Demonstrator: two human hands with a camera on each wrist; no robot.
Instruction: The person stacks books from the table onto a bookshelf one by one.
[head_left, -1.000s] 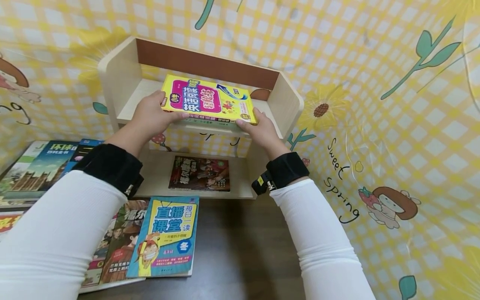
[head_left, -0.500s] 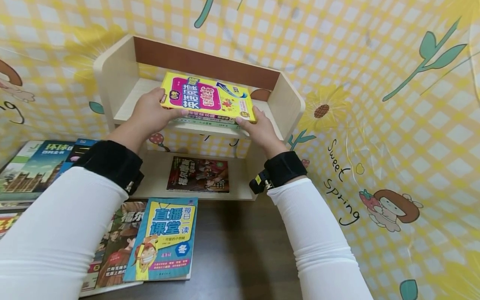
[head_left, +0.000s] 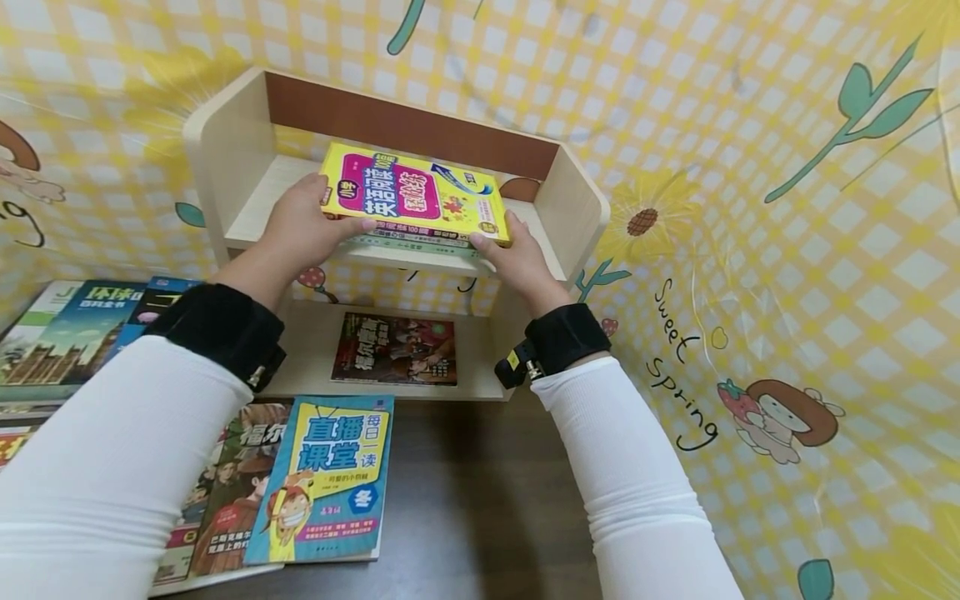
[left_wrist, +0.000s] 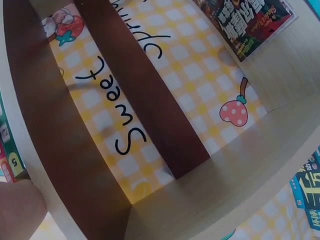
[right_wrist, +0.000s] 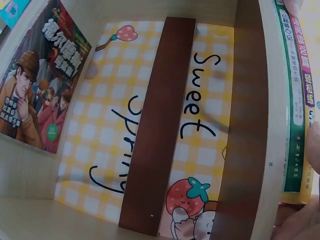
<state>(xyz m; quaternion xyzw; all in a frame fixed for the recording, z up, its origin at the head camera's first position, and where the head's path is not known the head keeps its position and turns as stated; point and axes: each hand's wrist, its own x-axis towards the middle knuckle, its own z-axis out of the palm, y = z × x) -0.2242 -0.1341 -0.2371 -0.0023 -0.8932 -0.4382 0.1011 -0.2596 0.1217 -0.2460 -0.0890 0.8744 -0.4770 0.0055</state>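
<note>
In the head view a yellow book with a pink title panel lies flat on top of a green-spined book on the upper shelf. My left hand grips its left end, thumb along the front edge. At the right end my right hand holds it with the thumb at the front corner. The right wrist view shows the yellow spine against the green one, with parts of my right hand at the frame's edge. Only a piece of my left hand appears in the left wrist view.
The wooden bookshelf stands against a checked cloth. A dark-covered book lies on its lower board. On the dark table are a blue book, a magazine and several more books at the left.
The yellow book has shifted slightly back on the stack, and more of the spines beneath it shows. Both hands keep their hold. The head view has moved a little.
</note>
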